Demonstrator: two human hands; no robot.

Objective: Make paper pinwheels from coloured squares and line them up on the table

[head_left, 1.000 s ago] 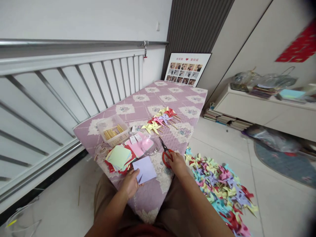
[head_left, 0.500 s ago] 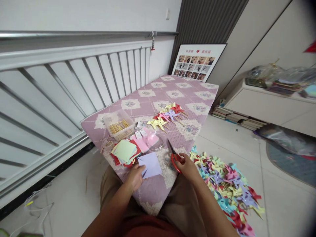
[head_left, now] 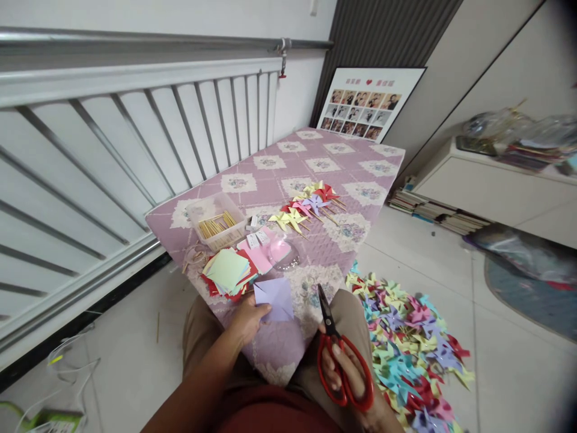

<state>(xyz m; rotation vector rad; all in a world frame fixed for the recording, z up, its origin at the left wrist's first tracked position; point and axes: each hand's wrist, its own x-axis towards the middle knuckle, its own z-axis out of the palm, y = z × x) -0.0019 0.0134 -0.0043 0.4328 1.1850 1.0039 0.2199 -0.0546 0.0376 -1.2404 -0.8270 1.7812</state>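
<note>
From the head view, we see our left hand (head_left: 250, 316) pinching the left edge of a lavender paper square (head_left: 277, 300) between its fingers, over the near end of the table (head_left: 277, 346), just beside a stack of coloured paper squares (head_left: 229, 270); our right hand (head_left: 349, 370) has its fingers curled through the loops of the red-handled scissors (head_left: 330, 326), near the table's right edge, while paper pinwheels (head_left: 311, 204) lie farther up the table, right of a plastic box (head_left: 229, 239) of wooden sticks (head_left: 216, 225)
</note>
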